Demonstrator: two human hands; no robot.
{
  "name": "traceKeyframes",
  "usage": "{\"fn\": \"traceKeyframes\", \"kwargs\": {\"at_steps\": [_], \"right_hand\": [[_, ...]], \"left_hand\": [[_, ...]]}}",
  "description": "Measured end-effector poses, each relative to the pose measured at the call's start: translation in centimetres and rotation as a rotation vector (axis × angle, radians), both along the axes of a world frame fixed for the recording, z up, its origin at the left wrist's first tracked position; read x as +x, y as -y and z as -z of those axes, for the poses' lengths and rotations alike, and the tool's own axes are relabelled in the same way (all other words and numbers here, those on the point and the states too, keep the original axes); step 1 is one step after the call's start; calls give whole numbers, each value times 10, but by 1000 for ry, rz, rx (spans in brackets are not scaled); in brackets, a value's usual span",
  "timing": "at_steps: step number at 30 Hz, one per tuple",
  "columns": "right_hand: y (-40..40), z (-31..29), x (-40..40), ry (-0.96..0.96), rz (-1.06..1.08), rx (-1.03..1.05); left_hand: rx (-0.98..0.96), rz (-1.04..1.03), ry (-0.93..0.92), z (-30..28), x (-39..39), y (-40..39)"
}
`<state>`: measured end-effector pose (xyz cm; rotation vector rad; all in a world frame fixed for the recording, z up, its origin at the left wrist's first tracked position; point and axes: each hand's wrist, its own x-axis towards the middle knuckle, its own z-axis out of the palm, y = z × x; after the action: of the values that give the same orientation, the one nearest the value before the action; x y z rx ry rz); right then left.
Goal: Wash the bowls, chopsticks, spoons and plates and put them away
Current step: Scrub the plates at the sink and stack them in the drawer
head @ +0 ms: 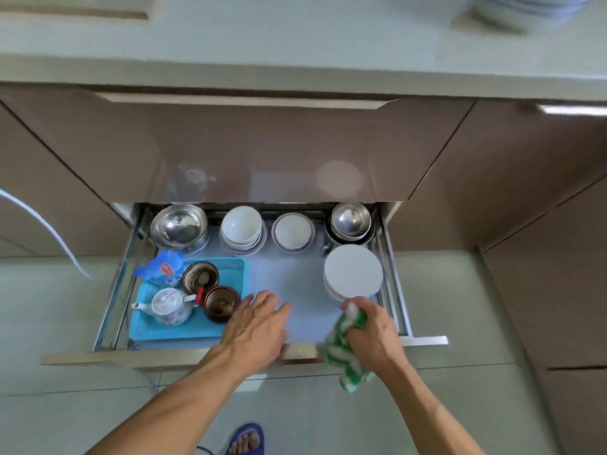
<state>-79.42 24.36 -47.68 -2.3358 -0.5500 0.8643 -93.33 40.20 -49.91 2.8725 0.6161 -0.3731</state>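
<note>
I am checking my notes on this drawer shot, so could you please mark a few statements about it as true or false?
1. The right hand grips a green and white cloth. True.
2. The drawer is closed. False: it is pulled out, with its contents showing.
3. The white teapot stands on the blue tray. True.
4. The left hand holds a bowl. False: it is open with fingers spread, holding nothing, over the drawer's front edge.
5. The stack of white plates is at the drawer's left side. False: it is at the right side, in front of a steel bowl.
</note>
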Motion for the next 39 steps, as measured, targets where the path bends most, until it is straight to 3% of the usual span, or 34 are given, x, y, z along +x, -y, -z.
{"fn": "traceKeyframes", "kwargs": {"at_steps": [3, 5, 8, 12, 16, 22, 24, 26, 29, 32, 35, 37, 39], "right_hand": [[34, -70, 21, -91, 112, 214], [57, -121, 42, -46, 144, 296], [85, -178, 73, -9, 223, 405], [125, -240, 125, 97, 377, 431], [175, -282, 190, 221, 453, 303], [244, -323, 298, 106, 578, 396], [263, -335, 319, 134, 478, 397], [291, -341, 342, 318, 253, 209], [325, -335, 375, 926, -110, -170], [351, -331, 405, 1161, -225, -200], [382, -327, 441, 1127, -215, -288], [401, -326, 464, 920, -220, -359], [420, -326, 488, 688, -198, -375]], "left_hand": [[-238, 78, 9, -70, 41, 39], [-350, 118, -26, -122, 75, 70], [-486, 108, 82, -173, 119, 111], [-535, 59, 245, -231, 189, 161], [-516, 125, 412, -280, 263, 198], [-780, 168, 279, -321, 404, 243], [-931, 149, 216, -337, 438, 258], [-1208, 121, 135, -350, 476, 276], [-1423, 136, -33, -354, 518, 302], [-1302, 287, -185, -359, 547, 337], [-1219, 486, -192, -365, 570, 373], [-863, 609, -90, -357, 586, 394], [-314, 680, 39, -351, 608, 422]]}}
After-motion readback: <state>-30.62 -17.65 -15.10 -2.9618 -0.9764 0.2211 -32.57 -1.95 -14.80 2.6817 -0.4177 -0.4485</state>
